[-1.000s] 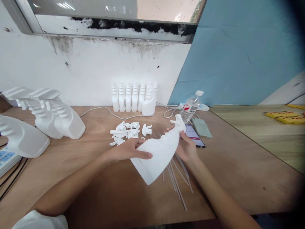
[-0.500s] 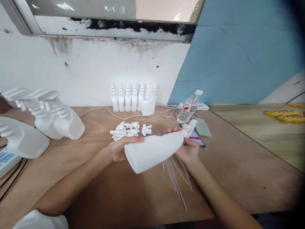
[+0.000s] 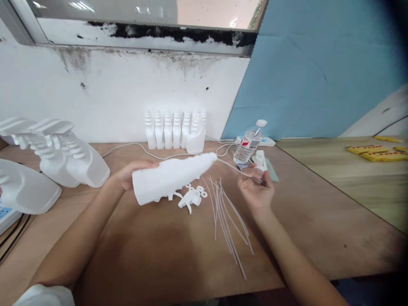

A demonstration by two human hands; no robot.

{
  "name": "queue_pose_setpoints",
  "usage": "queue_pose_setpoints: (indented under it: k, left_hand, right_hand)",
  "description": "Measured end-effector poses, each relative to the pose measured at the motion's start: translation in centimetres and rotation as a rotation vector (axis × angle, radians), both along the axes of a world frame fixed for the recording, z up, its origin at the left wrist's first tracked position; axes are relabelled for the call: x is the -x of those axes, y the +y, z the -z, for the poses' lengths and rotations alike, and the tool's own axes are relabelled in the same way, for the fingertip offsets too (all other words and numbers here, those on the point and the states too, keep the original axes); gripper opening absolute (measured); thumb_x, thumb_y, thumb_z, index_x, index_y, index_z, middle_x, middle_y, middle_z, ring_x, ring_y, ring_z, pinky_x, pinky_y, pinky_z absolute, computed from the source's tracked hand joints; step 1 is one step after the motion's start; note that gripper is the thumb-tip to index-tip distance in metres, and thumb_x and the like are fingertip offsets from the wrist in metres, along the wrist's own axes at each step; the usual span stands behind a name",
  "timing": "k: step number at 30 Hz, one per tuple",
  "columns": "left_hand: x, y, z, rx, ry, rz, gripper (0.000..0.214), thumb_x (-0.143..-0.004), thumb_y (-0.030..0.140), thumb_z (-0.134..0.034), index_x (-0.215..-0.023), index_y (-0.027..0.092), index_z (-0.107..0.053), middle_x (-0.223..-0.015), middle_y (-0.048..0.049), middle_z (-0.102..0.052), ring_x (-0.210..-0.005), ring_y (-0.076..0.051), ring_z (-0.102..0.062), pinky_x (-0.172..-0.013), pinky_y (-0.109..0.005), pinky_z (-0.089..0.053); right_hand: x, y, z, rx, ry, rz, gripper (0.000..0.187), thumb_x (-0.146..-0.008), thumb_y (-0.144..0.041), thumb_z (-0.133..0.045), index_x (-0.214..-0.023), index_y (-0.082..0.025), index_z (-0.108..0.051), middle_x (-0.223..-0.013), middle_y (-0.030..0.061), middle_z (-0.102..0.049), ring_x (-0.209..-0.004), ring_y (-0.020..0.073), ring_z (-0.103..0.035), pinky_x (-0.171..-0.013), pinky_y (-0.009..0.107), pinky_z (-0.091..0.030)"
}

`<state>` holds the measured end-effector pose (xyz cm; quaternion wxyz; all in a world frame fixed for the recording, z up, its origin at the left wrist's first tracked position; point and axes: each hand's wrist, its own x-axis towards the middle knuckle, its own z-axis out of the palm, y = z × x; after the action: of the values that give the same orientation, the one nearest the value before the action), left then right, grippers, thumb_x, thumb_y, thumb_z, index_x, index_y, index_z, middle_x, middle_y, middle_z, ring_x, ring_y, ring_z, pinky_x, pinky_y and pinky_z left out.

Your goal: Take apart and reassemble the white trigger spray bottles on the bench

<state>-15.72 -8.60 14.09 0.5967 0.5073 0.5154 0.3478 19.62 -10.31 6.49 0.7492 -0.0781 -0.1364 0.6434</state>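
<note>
My left hand (image 3: 135, 172) is closed around the base of a white plastic bottle (image 3: 174, 174), which lies tilted in the air with its neck to the right. In my right hand (image 3: 256, 189) is a white trigger sprayer (image 3: 260, 160), held apart from the bottle. A thin white tube (image 3: 232, 165) spans from the bottle's neck to the right hand; its end at the neck is hidden. Loose trigger sprayers (image 3: 191, 199) and small white rings (image 3: 200, 188) lie below the bottle. Several thin tubes (image 3: 228, 225) are spread on the table between my hands.
White bottles (image 3: 168, 131) stand in a row by the wall. Bottles with sprayers (image 3: 86, 163) stand at the left, near a power strip (image 3: 8, 219). A clear water bottle (image 3: 247, 146) stands behind my right hand, and yellow packs (image 3: 382, 154) lie far right.
The sprayer, earlier at the bottle's neck, is now away to the right with its tube showing between. My left hand and the bottle have moved left and up, uncovering sprayers and rings.
</note>
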Motion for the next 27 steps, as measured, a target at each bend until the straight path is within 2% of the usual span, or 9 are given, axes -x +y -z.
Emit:
queue_pose_setpoints:
  k: [3,6,9,11,15,18,23,27]
  left_hand:
    - [2.8,2.0,0.2,-0.02,0.002,-0.047,0.043,-0.065,0.048,-0.07,-0.088,0.011,-0.069,-0.07,-0.0101,-0.066,-0.066,-0.026,-0.064,-0.054,-0.034,-0.052]
    - [4.1,4.1,0.9,-0.233,0.063,-0.174,0.048,-0.07,0.051,-0.07,-0.099,0.013,-0.066,-0.084,-0.0088,-0.067,-0.078,-0.024,-0.064,-0.063,-0.03,-0.053]
    - [3.1,7.1,2.2,-0.405,0.051,-0.234,0.061,-0.069,0.047,-0.073,-0.119,0.016,-0.056,-0.102,-0.0081,-0.067,-0.093,-0.022,-0.063,-0.077,-0.031,-0.052]
    - [1.6,9.7,3.4,-0.466,0.062,-0.225,0.066,-0.067,0.043,-0.075,-0.124,0.018,-0.051,-0.108,-0.0083,-0.065,-0.094,-0.021,-0.063,-0.079,-0.033,-0.052]
    - [-1.8,14.9,5.7,-0.552,0.323,-0.295,0.055,-0.063,0.031,-0.077,-0.111,0.015,-0.055,-0.109,-0.0077,-0.061,-0.091,-0.02,-0.06,-0.081,-0.032,-0.049]
    - [-3.9,17.5,7.2,-0.531,0.388,-0.288,0.052,-0.06,0.024,-0.078,-0.107,0.014,-0.056,-0.106,-0.0072,-0.061,-0.092,-0.02,-0.058,-0.084,-0.031,-0.047]
    - [-5.5,19.6,9.4,-0.49,0.395,-0.264,0.057,-0.062,0.017,-0.078,-0.112,0.012,-0.051,-0.104,-0.0081,-0.061,-0.092,-0.019,-0.057,-0.086,-0.03,-0.044]
    - [-5.9,20.6,10.9,-0.465,0.429,-0.24,0.059,-0.071,0.015,-0.071,-0.124,0.012,-0.043,-0.106,-0.0106,-0.059,-0.089,-0.018,-0.058,-0.084,-0.031,-0.045]
  right_hand:
    - [-0.5,0.3,0.5,0.023,0.057,-0.167,0.016,-0.085,-0.021,-0.057,-0.1,-0.02,-0.053,-0.06,-0.0066,-0.052,-0.045,0.0067,-0.048,-0.041,0.016,-0.045]
    - [-0.3,0.4,1.3,0.073,0.021,-0.34,0.013,-0.09,-0.028,-0.053,-0.099,-0.019,-0.052,-0.057,-0.0077,-0.045,-0.04,0.0059,-0.041,-0.03,0.014,-0.033]
    - [0.5,0.4,1.7,0.118,-0.088,-0.455,0.015,-0.089,-0.031,-0.054,-0.098,-0.019,-0.052,-0.058,-0.0067,-0.044,-0.043,0.0064,-0.041,-0.03,0.013,-0.031]
    - [1.0,0.3,1.8,0.134,-0.168,-0.499,0.019,-0.086,-0.03,-0.055,-0.1,-0.019,-0.052,-0.06,-0.0055,-0.045,-0.046,0.0074,-0.043,-0.032,0.012,-0.034]
    - [1.3,0.3,2.0,0.155,-0.247,-0.517,0.023,-0.082,-0.025,-0.053,-0.103,-0.017,-0.052,-0.062,-0.0043,-0.043,-0.048,0.0087,-0.042,-0.033,0.014,-0.035]
    - [0.8,0.6,2.3,0.164,-0.239,-0.482,0.022,-0.082,-0.026,-0.053,-0.102,-0.017,-0.053,-0.06,-0.0049,-0.041,-0.046,0.0089,-0.04,-0.032,0.015,-0.034]
    - [-0.1,0.9,2.5,0.15,-0.172,-0.404,0.018,-0.086,-0.025,-0.049,-0.102,-0.018,-0.053,-0.056,-0.0067,-0.038,-0.041,0.0078,-0.038,-0.029,0.014,-0.03]
    - [-0.3,0.8,2.3,0.15,-0.134,-0.391,0.021,-0.088,-0.024,-0.047,-0.106,-0.015,-0.053,-0.054,-0.0076,-0.037,-0.039,0.0067,-0.038,-0.027,0.013,-0.026]
